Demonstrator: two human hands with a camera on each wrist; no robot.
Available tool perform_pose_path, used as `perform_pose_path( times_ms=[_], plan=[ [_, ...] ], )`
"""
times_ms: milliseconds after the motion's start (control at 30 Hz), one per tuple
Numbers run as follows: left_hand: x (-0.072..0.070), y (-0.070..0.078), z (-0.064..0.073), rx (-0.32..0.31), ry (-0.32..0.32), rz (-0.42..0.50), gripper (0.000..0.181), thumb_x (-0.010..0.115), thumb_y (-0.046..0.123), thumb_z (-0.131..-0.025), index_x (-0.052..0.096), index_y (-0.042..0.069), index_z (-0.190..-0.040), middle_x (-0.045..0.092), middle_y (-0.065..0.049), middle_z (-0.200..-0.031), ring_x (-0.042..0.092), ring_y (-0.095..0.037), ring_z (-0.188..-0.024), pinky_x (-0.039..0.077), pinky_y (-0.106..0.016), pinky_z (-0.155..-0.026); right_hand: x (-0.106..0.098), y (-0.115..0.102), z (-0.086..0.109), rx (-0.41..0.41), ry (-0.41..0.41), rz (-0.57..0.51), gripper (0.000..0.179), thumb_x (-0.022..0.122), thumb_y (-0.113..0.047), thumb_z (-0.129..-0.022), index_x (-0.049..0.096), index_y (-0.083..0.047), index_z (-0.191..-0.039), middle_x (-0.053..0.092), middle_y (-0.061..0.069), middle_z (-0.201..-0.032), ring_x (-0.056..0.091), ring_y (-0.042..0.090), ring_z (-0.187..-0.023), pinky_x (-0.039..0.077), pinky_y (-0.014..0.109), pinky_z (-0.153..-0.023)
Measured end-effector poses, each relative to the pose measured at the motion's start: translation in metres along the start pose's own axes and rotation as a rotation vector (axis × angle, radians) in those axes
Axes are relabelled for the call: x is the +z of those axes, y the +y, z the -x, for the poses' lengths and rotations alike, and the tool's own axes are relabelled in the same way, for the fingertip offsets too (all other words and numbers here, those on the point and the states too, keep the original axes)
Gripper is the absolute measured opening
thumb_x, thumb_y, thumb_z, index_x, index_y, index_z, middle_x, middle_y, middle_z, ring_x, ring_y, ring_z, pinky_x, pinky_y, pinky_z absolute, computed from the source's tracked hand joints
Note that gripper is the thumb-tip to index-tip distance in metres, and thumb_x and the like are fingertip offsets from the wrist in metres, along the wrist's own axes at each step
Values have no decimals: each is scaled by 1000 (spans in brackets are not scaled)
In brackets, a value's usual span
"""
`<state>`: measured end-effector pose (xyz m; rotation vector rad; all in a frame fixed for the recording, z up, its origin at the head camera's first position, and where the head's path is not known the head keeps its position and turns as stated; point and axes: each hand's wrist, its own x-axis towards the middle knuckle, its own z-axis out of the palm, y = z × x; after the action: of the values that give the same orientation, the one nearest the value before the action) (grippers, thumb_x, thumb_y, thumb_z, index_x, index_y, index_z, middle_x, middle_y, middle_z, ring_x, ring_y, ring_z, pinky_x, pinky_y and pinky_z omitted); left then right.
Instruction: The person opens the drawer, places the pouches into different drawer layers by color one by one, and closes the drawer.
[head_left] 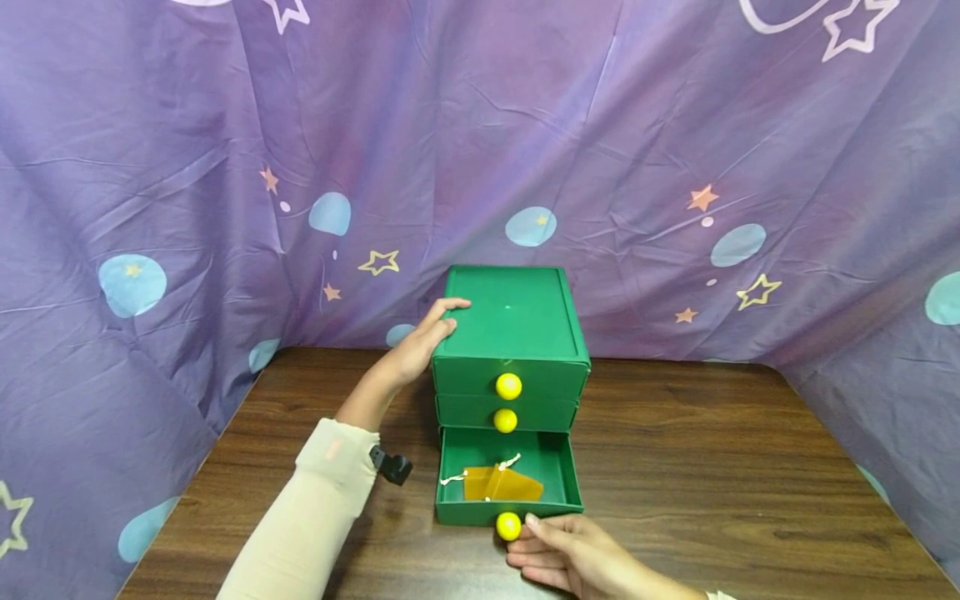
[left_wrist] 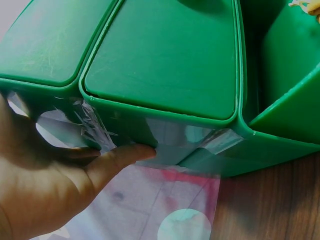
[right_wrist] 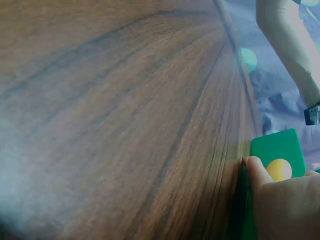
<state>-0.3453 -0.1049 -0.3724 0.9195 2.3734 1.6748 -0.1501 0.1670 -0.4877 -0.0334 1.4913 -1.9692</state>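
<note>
A green cabinet of drawers (head_left: 510,321) with round yellow knobs stands on the table. Its bottom drawer (head_left: 558,471) is pulled out, and two small mustard-yellow drawstring pouches (head_left: 517,486) with white cords lie inside. My left hand (head_left: 420,346) rests against the cabinet's left side, its fingertips over the top edge; the left wrist view shows its thumb (left_wrist: 132,152) flat along the side wall. Beside the bottom drawer's yellow knob (head_left: 508,527) is my right hand (head_left: 573,550), its thumb at the knob's right and its fingers loosely extended below.
The two upper drawers (head_left: 468,379) are closed. Clear tape (left_wrist: 222,141) runs along the cabinet's side. The brown wood-grain table (head_left: 712,467) reaches back to a purple curtain (head_left: 637,167) printed with stars and blue spots. A black device (head_left: 392,465) is strapped at my left wrist.
</note>
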Motion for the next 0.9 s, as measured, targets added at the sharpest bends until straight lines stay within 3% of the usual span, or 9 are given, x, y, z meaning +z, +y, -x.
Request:
perform_pose_path(
  times_ms=[433, 900],
  plan=[
    [0, -1, -1, -17, 7, 0, 48, 29, 26, -109, 33, 12, -155, 19, -16, -168, 16, -38, -154, 14, -63, -122, 3, 5, -12, 5, -42, -81, 38, 55, -29, -108, 64, 4, -123, 75, 16, -112, 73, 24, -106, 57, 37, -96],
    [0, 0, 0, -5, 7, -4, 48, 28, 24, -109, 32, 10, -154, 20, -16, -167, 17, -38, -154, 14, -62, -123, 11, 9, -15, 3, 46, -76, 36, 58, -23, -107, 63, 9, -123, 75, 18, -110, 74, 22, -101, 58, 36, -93]
  ],
)
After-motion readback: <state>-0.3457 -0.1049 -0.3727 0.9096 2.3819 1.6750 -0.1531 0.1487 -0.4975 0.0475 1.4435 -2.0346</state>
